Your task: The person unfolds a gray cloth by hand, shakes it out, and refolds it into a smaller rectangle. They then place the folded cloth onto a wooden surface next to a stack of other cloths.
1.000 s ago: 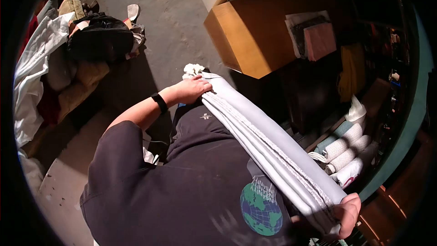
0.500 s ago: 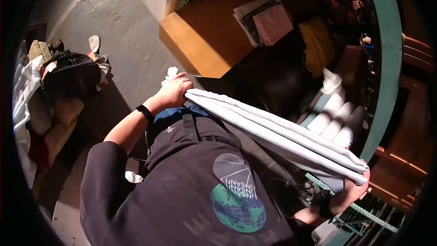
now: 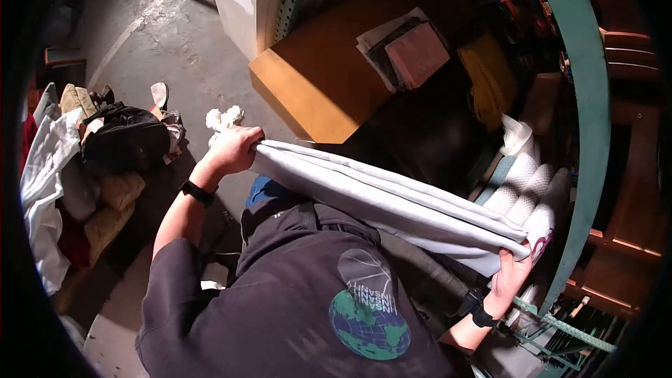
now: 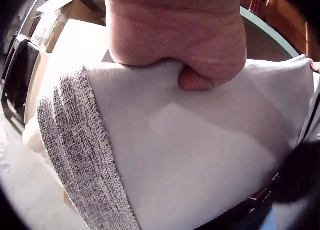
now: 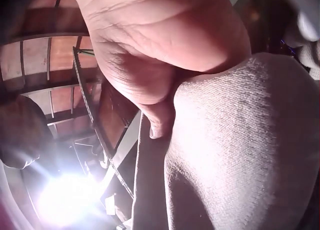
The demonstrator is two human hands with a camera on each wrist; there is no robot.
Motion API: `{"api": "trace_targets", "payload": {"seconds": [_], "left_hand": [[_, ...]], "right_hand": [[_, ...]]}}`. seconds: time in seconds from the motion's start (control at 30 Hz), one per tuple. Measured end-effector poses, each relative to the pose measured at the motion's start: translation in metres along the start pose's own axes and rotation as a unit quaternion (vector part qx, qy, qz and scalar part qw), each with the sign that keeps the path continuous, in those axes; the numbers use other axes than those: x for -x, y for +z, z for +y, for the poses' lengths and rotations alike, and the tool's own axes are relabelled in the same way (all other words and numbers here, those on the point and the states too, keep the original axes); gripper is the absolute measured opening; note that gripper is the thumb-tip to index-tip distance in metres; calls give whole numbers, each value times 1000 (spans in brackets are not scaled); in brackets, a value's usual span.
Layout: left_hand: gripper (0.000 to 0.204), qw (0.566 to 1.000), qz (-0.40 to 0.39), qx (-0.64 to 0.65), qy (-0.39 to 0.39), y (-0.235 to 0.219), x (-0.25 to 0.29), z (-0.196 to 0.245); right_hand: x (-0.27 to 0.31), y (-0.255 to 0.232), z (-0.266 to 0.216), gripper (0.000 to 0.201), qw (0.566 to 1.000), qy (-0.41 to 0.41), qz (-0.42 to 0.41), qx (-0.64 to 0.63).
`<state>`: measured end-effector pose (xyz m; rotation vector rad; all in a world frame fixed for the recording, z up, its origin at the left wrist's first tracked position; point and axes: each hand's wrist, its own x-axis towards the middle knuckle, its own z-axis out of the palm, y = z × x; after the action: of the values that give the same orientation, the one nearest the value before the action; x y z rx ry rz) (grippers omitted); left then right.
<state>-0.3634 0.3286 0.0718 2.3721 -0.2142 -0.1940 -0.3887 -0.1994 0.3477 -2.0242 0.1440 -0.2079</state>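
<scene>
A long folded light-grey cloth (image 3: 392,199) stretches across the front of the person's body. At its left end the left hand (image 3: 234,150) grips the upper edge, and the right hand (image 3: 511,273) pinches the opposite end with the thumb on the near side. In the left wrist view, the left hand (image 4: 175,32) has its thumb tip on the smooth cloth (image 4: 190,140), beside layered rough edges (image 4: 85,150); its other fingers are hidden. The right wrist view has the right hand (image 5: 165,45) curled over the cloth (image 5: 225,125), thumb down between layers.
Pink folded cloth (image 3: 418,54) lies on a brown box (image 3: 315,91). Rolled white textiles (image 3: 514,185) and a green upright (image 3: 584,98) stand at right. A black bag (image 3: 126,140) and heaped fabrics (image 3: 45,189) are at left. White bunched material (image 3: 224,117) shows beyond the left hand.
The head view has shifted. The cloth has turned so its rough strip no longer faces the head camera, and it lies less steeply. Both hands keep hold; the left hand has moved left in view.
</scene>
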Motion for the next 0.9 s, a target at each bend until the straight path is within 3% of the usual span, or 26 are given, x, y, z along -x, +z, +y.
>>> {"api": "trace_targets", "payload": {"seconds": [0.23,0.27,0.4,0.63,0.7,0.77,0.8,0.83,0.9], "left_hand": [[21,995,33,55,-72,30,30,-22],[22,994,8,47,-100,36,34,-34],[20,979,35,80,-183,51,50,-59],[21,964,82,128,-220,66,92,-102],[22,959,60,136,-243,50,90,-97],[23,959,-5,54,-279,30,76,-88],[25,938,-80,45,-334,23,65,-88],[25,937,-74,50,-339,15,52,-84],[27,905,-145,59,-395,-1,22,-77]], "right_hand": [[-30,25,5,49,999,-8,-25,28],[-37,35,4,48,998,-15,-36,41],[-65,96,-11,48,990,-60,-103,78],[-116,200,-41,48,970,-101,-195,101],[-149,226,-40,44,960,-122,-220,126],[-188,256,-35,39,957,-123,-233,123],[-214,269,-27,38,951,-138,-245,130],[-244,282,-18,37,944,-153,-259,137],[-302,320,-2,33,921,-202,-226,245]]}}
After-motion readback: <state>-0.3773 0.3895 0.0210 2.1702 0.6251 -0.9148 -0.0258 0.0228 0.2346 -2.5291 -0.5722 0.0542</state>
